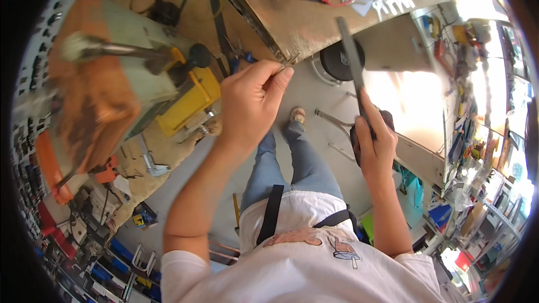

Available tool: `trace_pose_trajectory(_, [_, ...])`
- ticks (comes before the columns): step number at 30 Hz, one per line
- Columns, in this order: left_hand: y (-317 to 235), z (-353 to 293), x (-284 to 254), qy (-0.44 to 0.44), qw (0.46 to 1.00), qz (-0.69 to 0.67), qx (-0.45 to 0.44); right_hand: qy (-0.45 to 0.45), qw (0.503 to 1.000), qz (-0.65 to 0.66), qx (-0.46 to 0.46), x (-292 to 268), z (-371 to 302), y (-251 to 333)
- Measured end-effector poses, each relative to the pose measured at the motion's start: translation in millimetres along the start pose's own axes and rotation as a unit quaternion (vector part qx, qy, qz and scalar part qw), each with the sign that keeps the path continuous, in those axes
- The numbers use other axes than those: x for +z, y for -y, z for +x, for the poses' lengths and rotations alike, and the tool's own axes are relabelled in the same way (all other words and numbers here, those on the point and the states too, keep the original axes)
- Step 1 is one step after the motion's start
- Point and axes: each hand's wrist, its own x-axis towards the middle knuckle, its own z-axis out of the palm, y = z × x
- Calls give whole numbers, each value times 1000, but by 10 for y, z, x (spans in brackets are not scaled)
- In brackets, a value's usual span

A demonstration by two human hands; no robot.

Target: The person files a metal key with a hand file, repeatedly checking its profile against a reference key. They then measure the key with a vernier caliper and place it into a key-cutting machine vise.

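The left hand (251, 98) is closed in a pinch, thumb against the bent index finger, and has hold of a slim metal piece (292, 59) whose exact shape is too small to tell. The piece pokes out beyond the fingertips, its long axis slanting away from the person and to the right, beside the near edge of the wooden surface (306, 22); whether it touches the wood I cannot tell.

The right hand (377, 145) is wrapped round the lower end of a flat metal file (350, 50), index finger stretched along the blade. The file lies to the right of the slim piece, clearly apart from it, its long axis running away from the person with the tip leaning left. The two axes thus tilt toward each other, and the blade must cross leftward to meet the piece. From the head view, the file passes in front of a round black stool seat (331, 67); the left hand is the one nearer the surface edge.
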Motion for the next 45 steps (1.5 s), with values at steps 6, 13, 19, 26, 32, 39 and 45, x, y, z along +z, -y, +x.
trace_pose_trajectory(6, [-767,-210,-67,4,879,-442,-176,3,983,-122,-136,86,853,267])
trace_pose_trajectory(13, [-1155,-77,16,-51,927,-351,-125,-35,961,-160,-221,217,1407,285])
trace_pose_trajectory(19, [-1022,382,205,-204,890,284,292,-94,906,-233,-342,358,1788,169])
trace_pose_trajectory(26, [-672,419,328,-213,875,391,188,-44,896,-189,-401,387,1836,75])
trace_pose_trajectory(32, [-397,369,553,-206,911,353,61,10,900,-176,-399,279,1655,95])
trace_pose_trajectory(39, [-101,796,601,-153,893,388,168,3,933,-110,-343,141,1812,22])
trace_pose_trajectory(45, [156,973,567,-100,903,368,198,1,957,-54,-284,117,1623,109])
